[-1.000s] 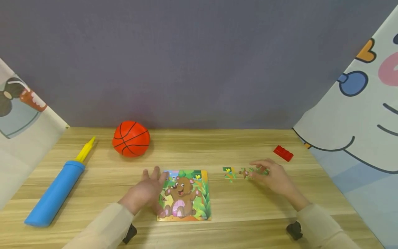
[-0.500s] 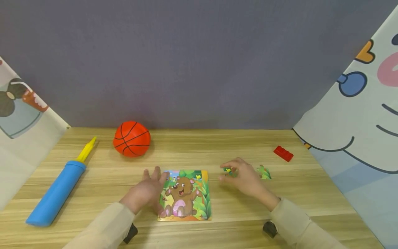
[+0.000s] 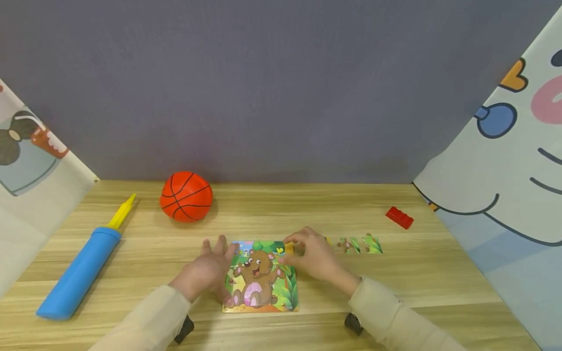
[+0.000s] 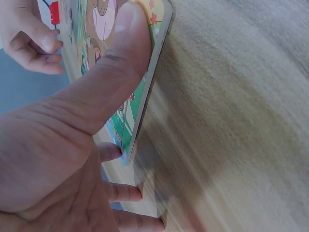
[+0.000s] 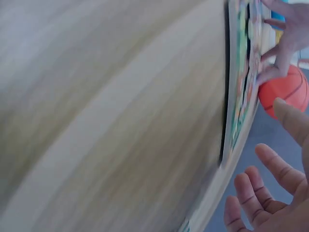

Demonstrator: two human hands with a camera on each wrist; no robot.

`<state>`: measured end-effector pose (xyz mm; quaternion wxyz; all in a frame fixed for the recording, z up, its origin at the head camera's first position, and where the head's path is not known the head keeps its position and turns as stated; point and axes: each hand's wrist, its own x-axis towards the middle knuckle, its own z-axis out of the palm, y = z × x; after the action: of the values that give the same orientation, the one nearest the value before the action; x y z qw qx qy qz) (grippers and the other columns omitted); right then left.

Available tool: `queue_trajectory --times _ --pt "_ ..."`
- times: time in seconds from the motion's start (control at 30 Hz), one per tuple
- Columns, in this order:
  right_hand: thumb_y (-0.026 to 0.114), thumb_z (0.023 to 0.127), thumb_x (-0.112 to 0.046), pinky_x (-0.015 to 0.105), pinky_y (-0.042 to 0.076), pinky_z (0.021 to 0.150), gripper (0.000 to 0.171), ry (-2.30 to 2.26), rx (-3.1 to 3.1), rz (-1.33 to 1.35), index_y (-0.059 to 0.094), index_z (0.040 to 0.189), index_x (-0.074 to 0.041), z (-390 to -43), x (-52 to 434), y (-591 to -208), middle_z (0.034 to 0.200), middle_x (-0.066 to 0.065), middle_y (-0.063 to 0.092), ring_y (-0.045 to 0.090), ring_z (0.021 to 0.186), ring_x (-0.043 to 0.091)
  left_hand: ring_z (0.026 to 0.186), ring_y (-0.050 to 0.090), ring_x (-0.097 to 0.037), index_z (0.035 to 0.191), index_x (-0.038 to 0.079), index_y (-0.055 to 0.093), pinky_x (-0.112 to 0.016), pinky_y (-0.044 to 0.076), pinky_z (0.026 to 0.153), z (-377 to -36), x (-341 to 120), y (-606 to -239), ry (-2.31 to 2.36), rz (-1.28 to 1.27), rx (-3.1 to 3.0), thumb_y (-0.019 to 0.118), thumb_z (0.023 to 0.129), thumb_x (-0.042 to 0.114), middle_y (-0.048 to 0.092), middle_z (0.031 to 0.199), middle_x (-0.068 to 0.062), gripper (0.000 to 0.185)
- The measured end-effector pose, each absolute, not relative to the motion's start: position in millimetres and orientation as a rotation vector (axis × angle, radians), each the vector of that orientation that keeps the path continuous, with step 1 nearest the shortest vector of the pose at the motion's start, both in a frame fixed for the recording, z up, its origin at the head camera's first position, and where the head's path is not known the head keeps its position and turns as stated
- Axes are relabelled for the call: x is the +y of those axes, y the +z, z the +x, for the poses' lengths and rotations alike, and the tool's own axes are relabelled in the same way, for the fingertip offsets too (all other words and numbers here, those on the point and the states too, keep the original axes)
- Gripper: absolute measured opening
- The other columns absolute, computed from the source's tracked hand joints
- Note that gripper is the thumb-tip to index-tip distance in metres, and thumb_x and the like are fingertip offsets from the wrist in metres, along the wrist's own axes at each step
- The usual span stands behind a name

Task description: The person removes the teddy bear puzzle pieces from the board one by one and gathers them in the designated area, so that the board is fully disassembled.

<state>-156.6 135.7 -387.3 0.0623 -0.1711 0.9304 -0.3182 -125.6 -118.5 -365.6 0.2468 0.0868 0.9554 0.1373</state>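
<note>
1. Here, low in the middle of the head view, a bear jigsaw board [image 3: 261, 275] lies flat on the wooden table [image 3: 307, 204], its picture facing up.

2. The left hand [image 3: 210, 269] lies along the board's left edge. Its fingers are straight and spread, and the left wrist view shows the thumb [image 4: 126, 58] pressing flat on the board's face, so the hand looks to be pinning the board against sliding. It grips nothing.

3. The right hand [image 3: 312, 256] is at the board's upper right corner, fingers bent toward the corner. Whether it pinches a piece there I cannot tell: the fingers cover the spot in the head view, and the right wrist view shows only loosely curved fingers [image 5: 270, 166] beside the board's edge.

4. Just right of that hand, loose puzzle pieces [image 3: 360, 244] sit in a short row on the table, near the board but apart from it, probably kept there for easy reach.

5. Toward the upper right of the tabletop lies a red toy brick [image 3: 400, 217], well apart from the board.

6. In the upper left of the tabletop sits an orange toy basketball [image 3: 186, 196]; farther left, a blue hand pump [image 3: 78, 273] with a yellow nozzle lies on a slant.
</note>
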Motion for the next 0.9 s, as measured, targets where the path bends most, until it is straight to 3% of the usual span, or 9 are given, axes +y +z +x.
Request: queue_trajectory --times 0.17,0.27,0.53,0.7,0.9 --pt "0.082 0.085 -0.043 0.025 0.045 0.058 0.046 -0.834 2.833 -0.603 0.074 0.120 -0.014 -153.3 121.8 -391.9 0.114 0.005 0.062 0.049 0.073 0.013 0.143 0.005 -0.065 0.160 0.002 0.022 -0.080 0.040 0.094 -125.8 -118.0 -364.9 0.373 0.244 2.609 0.096 0.057 0.027 0.004 0.163 -0.034 0.129" --pt "0.082 0.082 -0.049 0.025 0.043 0.058 0.051 -0.730 2.897 -0.640 0.075 0.118 -0.013 -151.2 114.9 -393.1 0.109 0.003 0.063 0.046 0.066 0.011 0.143 0.005 -0.065 0.160 0.002 0.023 -0.081 0.040 0.093 -125.9 -117.7 -364.9 0.370 0.245 2.612 0.096 0.057 0.027 0.004 0.163 -0.034 0.128" --pt "0.081 0.074 -0.062 0.033 0.048 0.074 0.063 -0.501 3.004 -0.630 0.076 0.118 -0.016 -146.6 104.2 -394.6 0.100 -0.003 0.062 0.049 0.072 0.010 0.144 0.006 -0.064 0.160 0.003 0.024 -0.084 0.039 0.091 -125.8 -117.6 -365.5 0.364 0.242 2.622 0.096 0.056 0.028 0.005 0.163 -0.033 0.129" --pt "0.082 0.073 -0.061 0.030 0.049 0.075 0.069 -0.424 3.027 -0.643 0.074 0.122 -0.014 -144.8 101.7 -395.1 0.104 -0.002 0.064 0.056 0.084 0.013 0.144 0.005 -0.063 0.159 0.003 0.024 -0.086 0.037 0.090 -126.1 -117.8 -366.0 0.373 0.230 2.621 0.097 0.056 0.027 0.004 0.164 -0.033 0.129" --pt "0.085 0.070 -0.059 0.027 0.046 0.070 0.064 -0.466 3.001 -0.659 0.070 0.114 -0.014 -148.7 100.6 -396.0 0.099 -0.003 0.059 0.048 0.075 0.011 0.144 0.005 -0.063 0.160 0.004 0.024 -0.086 0.037 0.089 -126.6 -117.8 -366.5 0.379 0.230 2.619 0.097 0.055 0.027 0.003 0.164 -0.033 0.129"
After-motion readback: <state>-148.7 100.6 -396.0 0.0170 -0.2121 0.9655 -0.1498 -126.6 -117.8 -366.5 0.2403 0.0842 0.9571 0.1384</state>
